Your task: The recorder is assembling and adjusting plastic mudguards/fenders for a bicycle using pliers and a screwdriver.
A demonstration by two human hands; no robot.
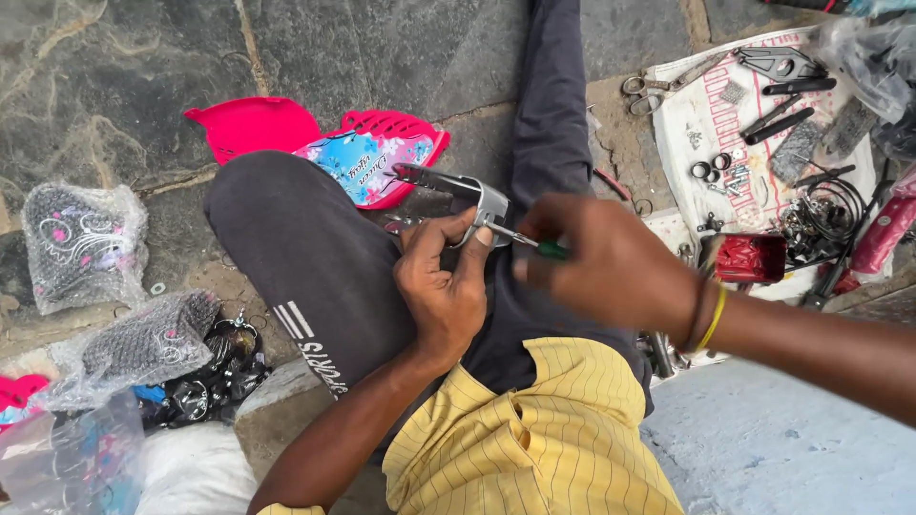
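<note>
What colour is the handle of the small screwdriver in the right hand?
Green; the screwdriver handle peeks from the right hand in the head view.

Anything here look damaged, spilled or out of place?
Nothing looks broken or spilled. Small metal parts and tools lie loosely scattered on the white printed cloth, and the pink plastic guard panels sit on the bare stone floor.

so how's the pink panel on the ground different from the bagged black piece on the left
The pink panel lies bare on the stone floor; the bagged black piece is wrapped in clear plastic. The pink panel is bright pink with a blue printed patch; the bagged black piece is dark with pale swirls and small pink flowers. The pink panel sits just behind the knee; the bagged one lies farther left. Neither is touched by a hand.
</note>
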